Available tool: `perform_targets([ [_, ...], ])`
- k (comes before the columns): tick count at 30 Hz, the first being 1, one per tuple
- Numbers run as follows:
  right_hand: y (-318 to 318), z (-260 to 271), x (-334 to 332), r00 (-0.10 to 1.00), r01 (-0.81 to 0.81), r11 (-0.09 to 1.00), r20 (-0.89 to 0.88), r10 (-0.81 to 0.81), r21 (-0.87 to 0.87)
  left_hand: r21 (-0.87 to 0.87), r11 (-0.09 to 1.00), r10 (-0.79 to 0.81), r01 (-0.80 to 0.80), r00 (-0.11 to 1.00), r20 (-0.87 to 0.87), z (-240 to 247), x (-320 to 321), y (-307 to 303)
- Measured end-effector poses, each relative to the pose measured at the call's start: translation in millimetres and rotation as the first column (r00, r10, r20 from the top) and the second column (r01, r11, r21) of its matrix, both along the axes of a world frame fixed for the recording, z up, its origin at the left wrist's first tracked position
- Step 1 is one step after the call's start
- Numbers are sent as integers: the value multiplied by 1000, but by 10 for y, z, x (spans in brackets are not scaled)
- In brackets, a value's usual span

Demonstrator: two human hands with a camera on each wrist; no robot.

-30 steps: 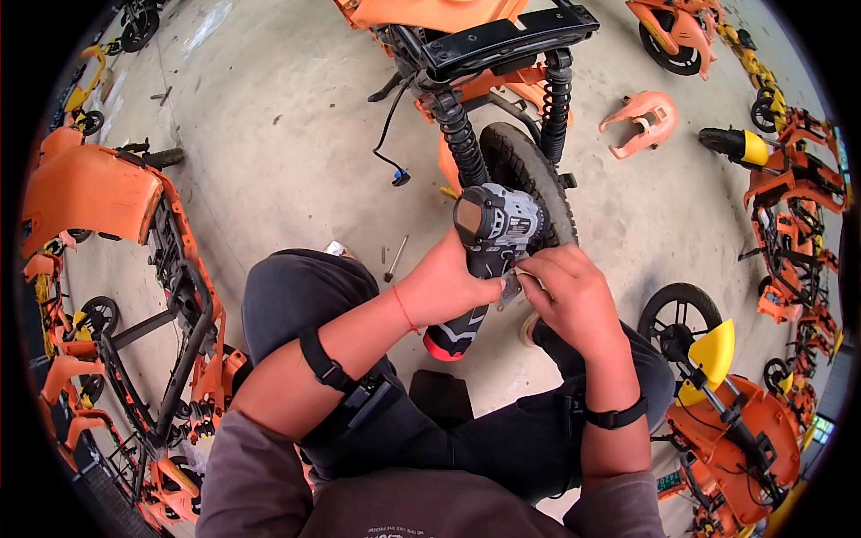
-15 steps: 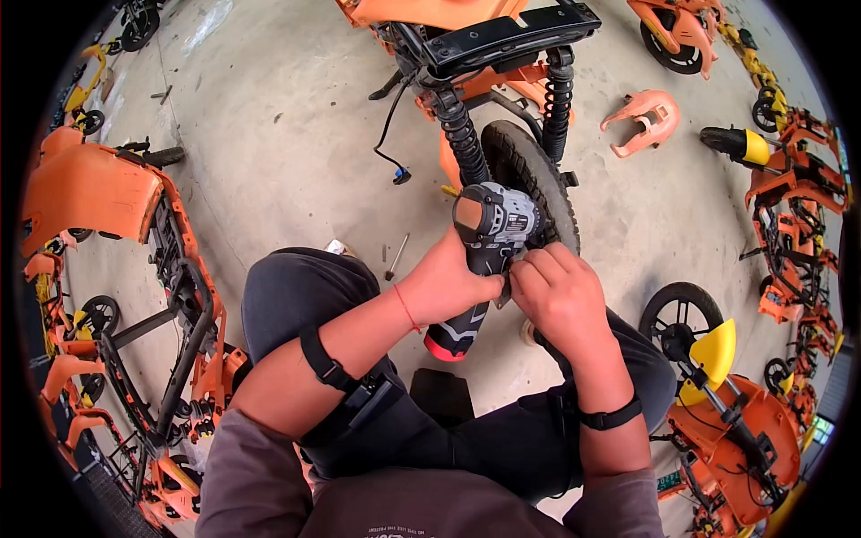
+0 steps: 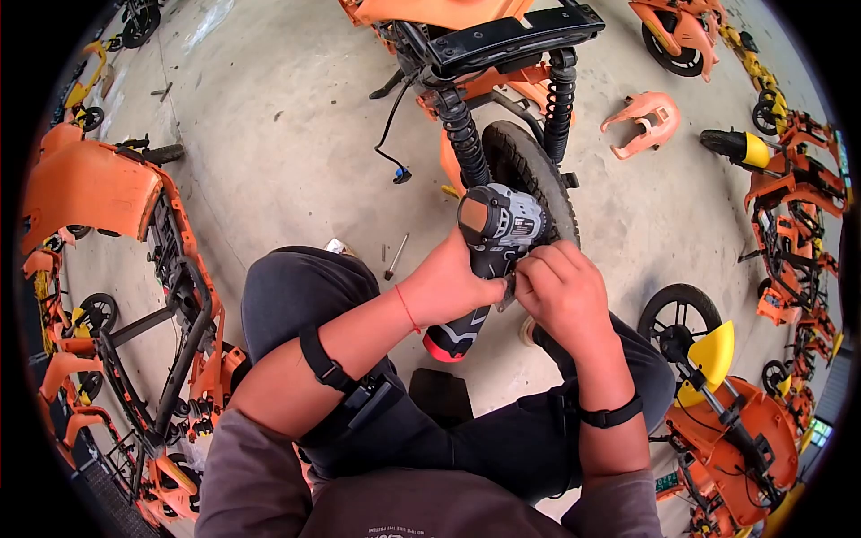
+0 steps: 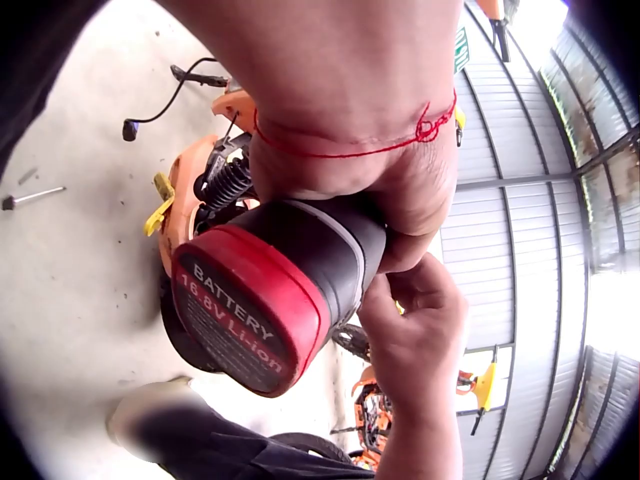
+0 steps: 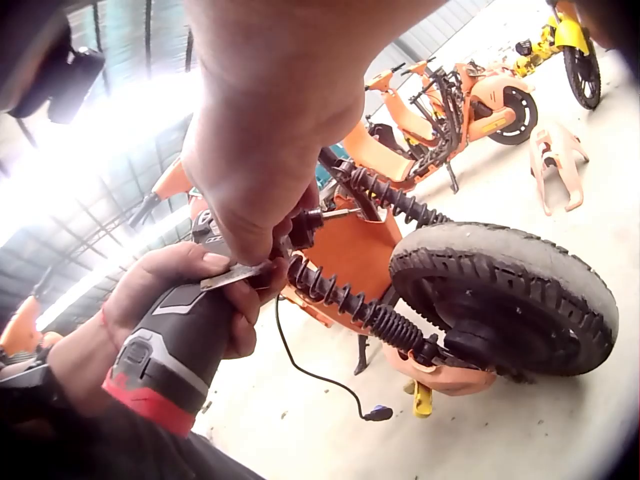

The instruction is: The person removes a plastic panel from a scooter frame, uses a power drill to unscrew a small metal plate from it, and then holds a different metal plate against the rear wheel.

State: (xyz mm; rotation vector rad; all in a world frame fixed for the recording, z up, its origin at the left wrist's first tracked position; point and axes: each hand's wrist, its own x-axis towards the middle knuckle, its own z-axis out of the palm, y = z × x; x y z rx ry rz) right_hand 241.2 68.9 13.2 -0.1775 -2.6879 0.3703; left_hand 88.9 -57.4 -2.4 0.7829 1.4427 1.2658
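The cordless driver point(image 3: 496, 224) has a grey and black body and a red-rimmed battery point(image 4: 255, 310) at its foot. It is held at the middle of the head view, its nose turned toward 3 o'clock, just beside the black tyre point(image 3: 529, 175) at 12 o'clock. The left grip point(image 3: 448, 287) is wrapped closed round the handle from 9 o'clock. The right grip point(image 3: 560, 291), at 3 o'clock of the tool, has its fingers curled in, pinching at the chuck point(image 5: 305, 228).

The left grip point(image 3: 453, 287) is wrapped tight, its forearm point(image 3: 359, 332) stretched forward; the right grip point(image 3: 560, 291) pinches with bent fingertips, just beside it.
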Motion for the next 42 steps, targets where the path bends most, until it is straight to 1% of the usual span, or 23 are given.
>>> perform_targets([
  [5, 3, 16, -8, 1000, 20, 999, -10, -21, -47, 8, 1000, 10, -10, 1000, 11, -32, 11, 1],
  [8, 1, 22, -8, 999, 37, 998, -17, -38, -49, 26, 1000, 1, -1, 1000, -21, -63, 11, -1],
  [12, -1, 35, -12, 997, 63, 996, -36, -65, -61, 19, 1000, -7, 7, 1000, 16, -34, 2, -15],
  [14, 6, 62, -4, 992, 119, 988, -30, -123, -102, 15, 1000, -12, 12, 1000, 18, -44, 7, -22],
  [15, 14, 63, 1, 992, 121, 987, -28, -124, -104, 40, 999, -2, 2, 1000, 4, -62, 16, -23],
  [17, 39, 62, 12, 990, 118, 979, -58, -129, -165, 63, 998, 8, -7, 1000, -9, -61, 22, -26],
  [18, 50, 67, 28, 990, 120, 979, -57, -131, -165, 45, 999, -10, 7, 998, 63, -33, 15, -28],
  [19, 65, 75, 47, 989, 128, 965, -41, -141, -231, 28, 999, -26, 23, 990, 135, -18, 8, -29],
  [20, 85, 87, 66, 988, 136, 946, -25, -150, -294, 28, 999, -29, 25, 990, 135, -23, 5, -27],
  [21, 104, 107, 92, 988, 139, 946, -25, -153, -293, 45, 999, -26, 19, 988, 155, -31, 5, -25],
  [23, 146, 152, 142, 989, 149, 878, 58, -138, -455, 66, 998, -28, 17, 985, 173, -30, 1, -20],
  [24, 165, 163, 162, 988, 153, 878, 56, -143, -453, 50, 999, -22, 13, 982, 187, -25, 2, -23],
  [26, 193, 180, 195, 994, 111, 837, 43, -104, -536, 36, 999, -21, 14, 980, 199, -9, 1, -28],
  [28, 203, 211, 208, 994, 105, 820, 38, -101, -563, 64, 998, 6, -19, 978, 208, 23, -6, -25],
  [31, 212, 230, 232, 994, 101, 788, 39, -98, -608, 92, 995, 6, -25, 979, 205, 41, -15, -12],
  [36, 201, 270, 231, 992, 124, 743, 68, -105, -657, 95, 995, 18, -38, 979, 205, 38, -26, -7],
  [38, 179, 291, 217, 987, 147, 720, 55, -150, -679, 83, 996, 22, -40, 977, 211, 49, -30, -9],
  [42, 217, 252, 273, 986, 168, 733, 100, -136, -659, 81, 996, 22, -40, 977, 214, 53, -37, -15],
])
